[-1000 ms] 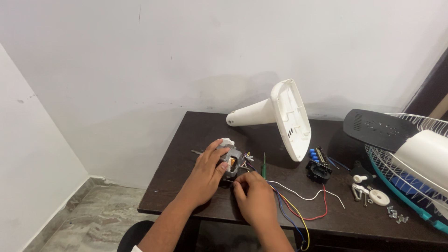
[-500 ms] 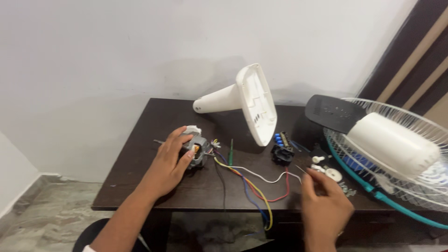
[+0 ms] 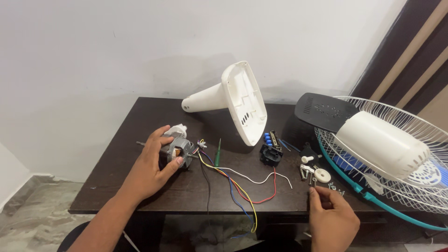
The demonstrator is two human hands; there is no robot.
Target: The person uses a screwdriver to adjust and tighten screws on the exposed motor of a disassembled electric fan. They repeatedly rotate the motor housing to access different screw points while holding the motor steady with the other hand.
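My left hand (image 3: 153, 161) grips a small fan motor (image 3: 181, 148) lying on the dark wooden table (image 3: 144, 109), thumb and fingers around its metal body. Coloured wires (image 3: 233, 182) trail from the motor toward the table's front edge. My right hand (image 3: 332, 215) is at the front right edge, fingertips pinched near small screws (image 3: 333, 187) beside a white round knob (image 3: 322, 175). Whether it holds a screw is hidden by the fingers.
A white fan base shell (image 3: 233, 102) lies on its side at the back. A green screwdriver (image 3: 217, 152) and a black switch block (image 3: 270, 151) with blue buttons lie mid-table. A wire fan guard (image 3: 420, 196), a white motor cover (image 3: 380, 144) and a dark blade (image 3: 326, 111) sit right.
My right hand left the motor and moved right to the small parts near the table's front edge. The view swung right, and my left hand stayed on the motor.
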